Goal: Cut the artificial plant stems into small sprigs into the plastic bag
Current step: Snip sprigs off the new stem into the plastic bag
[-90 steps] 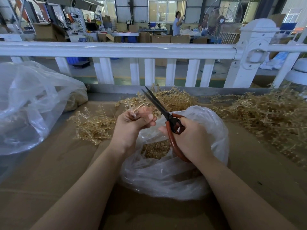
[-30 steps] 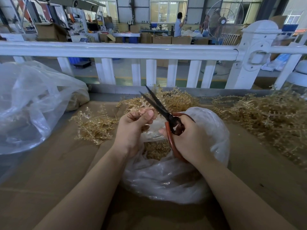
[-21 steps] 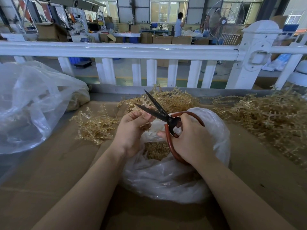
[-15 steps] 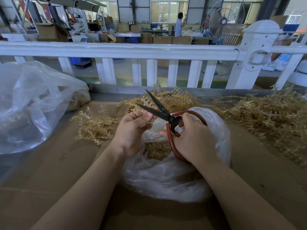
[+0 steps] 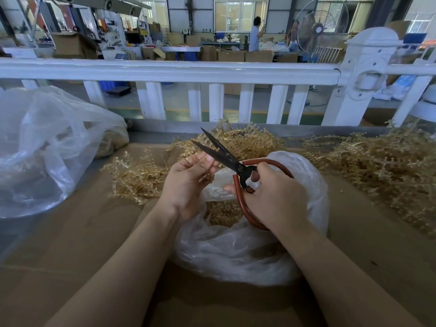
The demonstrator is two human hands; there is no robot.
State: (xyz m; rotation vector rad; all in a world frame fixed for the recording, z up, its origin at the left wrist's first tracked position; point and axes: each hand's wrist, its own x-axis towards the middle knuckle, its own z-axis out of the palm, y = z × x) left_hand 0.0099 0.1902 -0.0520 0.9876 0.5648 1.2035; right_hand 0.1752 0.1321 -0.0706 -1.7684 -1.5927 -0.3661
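head | left hand [image 5: 188, 182] grip pinches stem [image 5: 204, 158] | right hand [image 5: 276, 197] grips scissors [image 5: 226, 156] (blades apart)

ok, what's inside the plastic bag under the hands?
Through the mouth of the plastic bag, a heap of cut tan sprigs. The right hand with the scissors and the bag's cloudy folds cover the rest, so how full it is can't be seen.
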